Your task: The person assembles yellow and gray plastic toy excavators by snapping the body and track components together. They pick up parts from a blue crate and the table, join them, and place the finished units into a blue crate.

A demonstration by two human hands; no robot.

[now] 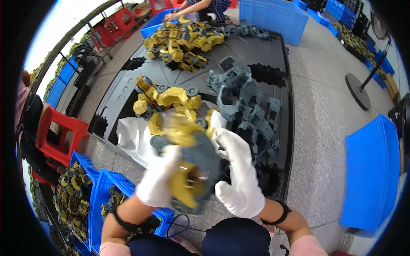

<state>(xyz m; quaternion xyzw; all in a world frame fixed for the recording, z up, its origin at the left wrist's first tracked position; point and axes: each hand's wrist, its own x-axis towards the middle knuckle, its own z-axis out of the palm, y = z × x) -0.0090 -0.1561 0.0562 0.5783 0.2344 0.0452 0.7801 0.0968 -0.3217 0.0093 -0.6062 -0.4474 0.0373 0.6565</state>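
My left hand (pixel 157 182), in a white glove, grips a yellow and grey toy construction vehicle (pixel 204 155), blurred by motion. To its right my right hand (pixel 240 173), also gloved, has its thumb and fingers apart beside the vehicle; I cannot tell whether a fingertip touches it. Just beyond lie several yellow toy vehicle bodies (pixel 173 97) with grey wheels, partly on a white sheet (pixel 136 135). A heap of grey plastic parts (pixel 245 100) lies to the right on the black table (pixel 147 91).
A larger pile of yellow vehicles (pixel 179 40) covers the far end, where another person's hand (pixel 171 16) reaches in. Blue crates (pixel 115 179) holding vehicles stand at my lower left, near a red stool (pixel 62 130). A blue bin (pixel 370 170) and a fan stand (pixel 358 91) are on the right.
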